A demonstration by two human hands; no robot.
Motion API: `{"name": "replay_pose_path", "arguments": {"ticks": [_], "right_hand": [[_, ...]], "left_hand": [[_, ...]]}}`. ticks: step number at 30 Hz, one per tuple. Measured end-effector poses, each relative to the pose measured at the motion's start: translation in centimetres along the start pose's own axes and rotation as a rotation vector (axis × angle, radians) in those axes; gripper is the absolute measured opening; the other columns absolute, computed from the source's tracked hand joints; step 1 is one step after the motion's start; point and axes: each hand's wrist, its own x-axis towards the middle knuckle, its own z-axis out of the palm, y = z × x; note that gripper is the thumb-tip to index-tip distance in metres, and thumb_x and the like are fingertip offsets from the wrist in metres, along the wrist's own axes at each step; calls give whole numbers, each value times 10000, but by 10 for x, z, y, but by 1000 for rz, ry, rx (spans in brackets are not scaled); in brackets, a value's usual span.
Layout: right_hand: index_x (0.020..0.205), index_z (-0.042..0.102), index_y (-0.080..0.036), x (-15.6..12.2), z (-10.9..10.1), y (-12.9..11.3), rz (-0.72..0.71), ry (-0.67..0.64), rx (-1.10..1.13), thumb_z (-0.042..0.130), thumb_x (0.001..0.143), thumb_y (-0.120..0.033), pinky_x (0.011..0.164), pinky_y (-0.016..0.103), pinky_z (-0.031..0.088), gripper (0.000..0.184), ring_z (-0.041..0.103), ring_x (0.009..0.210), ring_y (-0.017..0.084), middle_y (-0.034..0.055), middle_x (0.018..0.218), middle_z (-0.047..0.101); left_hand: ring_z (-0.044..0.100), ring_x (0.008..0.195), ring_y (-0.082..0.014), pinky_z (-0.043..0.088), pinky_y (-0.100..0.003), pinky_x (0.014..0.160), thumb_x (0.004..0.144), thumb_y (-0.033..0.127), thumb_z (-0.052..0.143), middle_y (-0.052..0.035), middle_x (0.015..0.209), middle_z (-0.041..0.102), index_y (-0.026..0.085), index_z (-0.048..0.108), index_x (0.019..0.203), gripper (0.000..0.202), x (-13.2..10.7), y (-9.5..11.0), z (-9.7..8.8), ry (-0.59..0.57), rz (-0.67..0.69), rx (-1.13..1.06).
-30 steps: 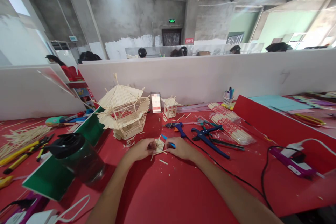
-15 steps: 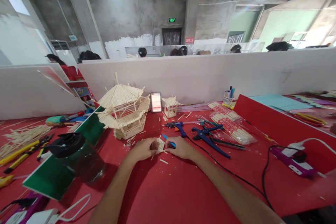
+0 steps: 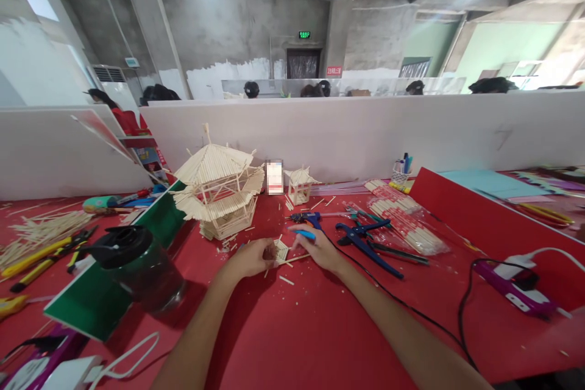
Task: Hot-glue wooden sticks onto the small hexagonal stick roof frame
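Note:
My left hand is closed around the left edge of a small lattice frame of pale sticks, which rests low over the red tabletop. My right hand grips a slim blue pen, its tip hidden or too small to make out. A thin wooden stick runs from the frame's lower edge to beneath the right hand. Just in front of the hands lies a short cut stick. Beyond them stand a large stick pavilion and a small stick pavilion.
A dark water bottle stands left by a green divider. To the right lie a blue glue gun, blue cutting pliers, bagged stick bundles and a purple power strip. A black cord crosses the right side.
My right hand has lifted slightly away from the frame, and the pen now lies flatter across its fingers. More of the thin stick shows. My left hand keeps its hold.

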Motion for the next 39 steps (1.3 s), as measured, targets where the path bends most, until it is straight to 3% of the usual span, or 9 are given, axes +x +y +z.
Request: {"name": "replay_pose_path", "arguments": {"ticks": [3, 6, 10, 15, 21, 28, 39], "right_hand": [[996, 646, -197, 1, 1, 3, 54, 40, 118, 487, 877, -612, 555, 265, 451, 460, 581, 542, 159, 4, 600, 660], [898, 631, -176, 0, 4, 8, 113, 24, 129, 475, 855, -665, 501, 247, 432, 515, 563, 482, 148, -9, 526, 619], [807, 576, -185, -2, 8, 11, 140, 25, 67, 555, 853, -573, 518, 246, 434, 392, 564, 506, 144, -22, 550, 602], [814, 643, -202, -4, 9, 7, 21, -62, -112, 650, 828, -427, 639, 264, 455, 225, 581, 655, 157, 2, 710, 645], [828, 694, -198, -6, 9, 5, 2, -90, -187, 615, 856, -398, 713, 289, 458, 217, 618, 740, 192, 37, 800, 695], [835, 702, -186, -7, 10, 3, 23, -116, -260, 600, 862, -394, 623, 261, 430, 233, 591, 653, 169, 25, 724, 680], [862, 699, -166, -5, 9, 5, 18, -124, -291, 614, 856, -359, 643, 252, 434, 211, 601, 685, 166, 34, 763, 690]], "left_hand": [[564, 693, -160, 378, -244, 610, 722, 373, 667, 2, 781, 653, 189, 583, 819, 224, 0, 1, 0, -1, -10, -7], [563, 694, -160, 382, -244, 616, 723, 388, 673, -2, 777, 650, 188, 587, 817, 238, 0, 2, 1, -4, -13, -10], [566, 692, -159, 386, -245, 621, 720, 399, 671, 1, 781, 652, 186, 587, 825, 252, 0, 4, 0, -8, -18, -5], [570, 693, -162, 380, -245, 605, 726, 453, 657, 0, 792, 657, 187, 601, 853, 300, -2, 7, -2, -19, -18, 0], [576, 709, -162, 381, -243, 616, 722, 457, 659, 3, 801, 661, 188, 604, 849, 303, -3, 10, -3, -20, -33, 0], [553, 679, -158, 373, -240, 591, 723, 490, 660, -1, 773, 643, 181, 590, 834, 336, -3, 11, -4, -27, -20, -13], [568, 703, -151, 381, -230, 613, 734, 501, 650, 1, 805, 659, 185, 605, 864, 345, -2, 8, -4, -32, -20, 20]]}}
